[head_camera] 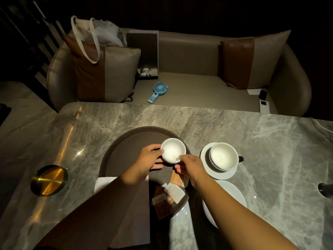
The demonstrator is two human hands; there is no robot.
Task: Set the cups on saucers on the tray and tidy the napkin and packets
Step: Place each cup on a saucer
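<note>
A small white ceramic cup is held between both hands above the right part of a round dark brown tray, which is set on a grey marble bench. The left hand is closed on the cup's left side, with the thumb laid on the rim and the fingers curled beneath. The right hand is closed on the near right edge, with the thumb pressed to the rim and the fingers tucked under. Whether the cup's base touches the tray cannot be told.

Just right of the tray, a second white cup with a dark handle is seated upright on a round white saucer, its handle turned to the right. Another white saucer is laid flat on the bench nearer the person, partly hidden by the right forearm.

A folded white napkin is seen at the tray's near left edge, largely covered by the left forearm. Brown and white paper packets are scattered on the near part of the tray, overlapping one another, and one orange-brown packet is placed just beside the right wrist.

A round brass dish is stood on the bench, well left of the tray. Beyond the bench, a blue handheld fan is laid on the seat of a grey sofa, between two brown-and-grey cushions.
</note>
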